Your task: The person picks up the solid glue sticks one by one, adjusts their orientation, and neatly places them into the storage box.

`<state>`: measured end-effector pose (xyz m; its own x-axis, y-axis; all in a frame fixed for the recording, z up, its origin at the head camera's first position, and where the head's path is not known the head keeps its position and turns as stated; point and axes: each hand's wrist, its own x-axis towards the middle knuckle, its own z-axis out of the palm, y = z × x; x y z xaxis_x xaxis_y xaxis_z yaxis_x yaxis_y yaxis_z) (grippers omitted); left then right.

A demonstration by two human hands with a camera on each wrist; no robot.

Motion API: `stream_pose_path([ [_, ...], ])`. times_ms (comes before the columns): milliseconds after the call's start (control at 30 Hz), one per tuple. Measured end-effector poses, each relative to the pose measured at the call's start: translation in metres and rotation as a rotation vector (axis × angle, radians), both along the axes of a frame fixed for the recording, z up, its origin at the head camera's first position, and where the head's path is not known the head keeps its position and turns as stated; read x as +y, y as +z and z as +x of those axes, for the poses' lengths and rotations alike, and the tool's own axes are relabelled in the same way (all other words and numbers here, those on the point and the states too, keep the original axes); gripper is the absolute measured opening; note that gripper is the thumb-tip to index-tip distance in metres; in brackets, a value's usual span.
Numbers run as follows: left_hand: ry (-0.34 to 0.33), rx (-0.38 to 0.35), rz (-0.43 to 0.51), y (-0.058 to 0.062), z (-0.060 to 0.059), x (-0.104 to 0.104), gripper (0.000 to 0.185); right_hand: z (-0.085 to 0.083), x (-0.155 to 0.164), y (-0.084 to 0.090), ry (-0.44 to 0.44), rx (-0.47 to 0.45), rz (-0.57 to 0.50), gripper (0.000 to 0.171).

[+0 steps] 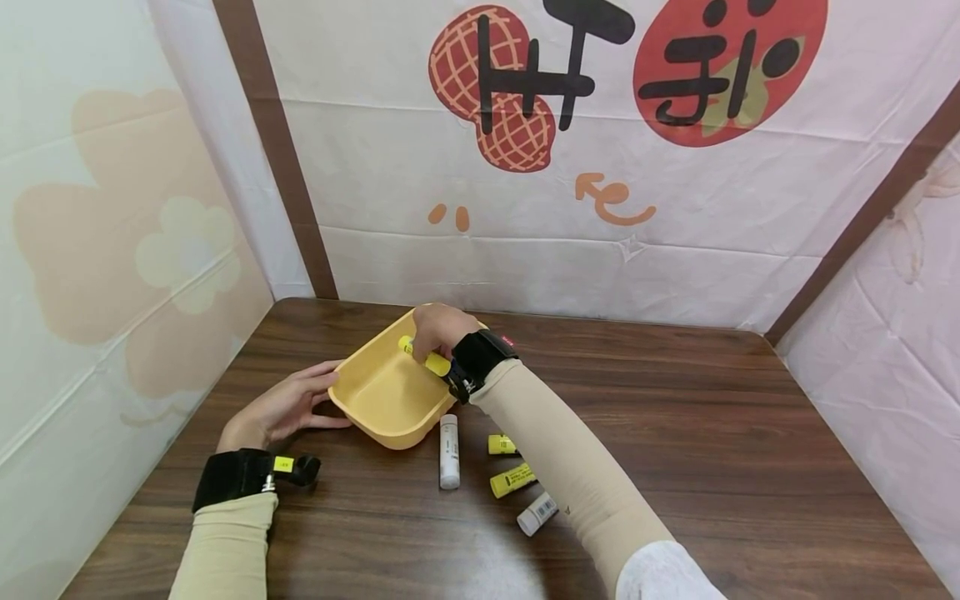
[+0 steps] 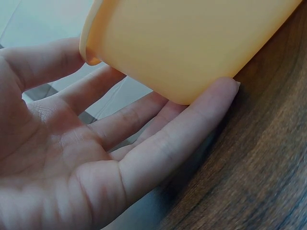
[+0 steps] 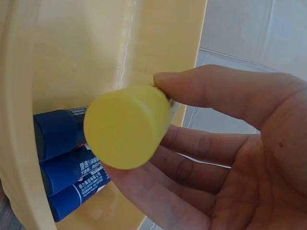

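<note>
My right hand [image 1: 441, 327] pinches a yellow glue stick [image 3: 127, 127] between thumb and fingers, over the inside of a yellow plastic bin [image 1: 386, 398]. In the right wrist view, several blue-ended glue sticks [image 3: 57, 136] lie side by side in the bin; the head view hides them behind my right hand and wrist. My left hand [image 1: 288, 406] holds the bin's near left corner. In the left wrist view its thumb [image 2: 192, 129] presses low on the wall, a finger touches the rim, and the other fingers pass behind the bin.
On the wooden table [image 1: 712, 433] a white glue stick [image 1: 449, 454] lies just in front of the bin. Two yellow glue sticks [image 1: 513, 481] and another white one [image 1: 537, 514] lie partly under my right forearm. Printed fabric walls [image 1: 525, 267] rise behind and beside the table.
</note>
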<state>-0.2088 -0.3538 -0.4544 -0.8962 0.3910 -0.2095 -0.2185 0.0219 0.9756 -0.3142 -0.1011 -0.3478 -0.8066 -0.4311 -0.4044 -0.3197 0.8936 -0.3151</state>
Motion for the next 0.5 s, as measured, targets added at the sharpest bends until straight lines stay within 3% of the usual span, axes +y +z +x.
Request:
stream_pose_path([
  [500, -0.010, 0.002, 0.006, -0.0004, -0.0007, -0.0001, 0.067, -0.0017, -0.0019, -0.0024, -0.004, 0.006, 0.030, 0.015],
])
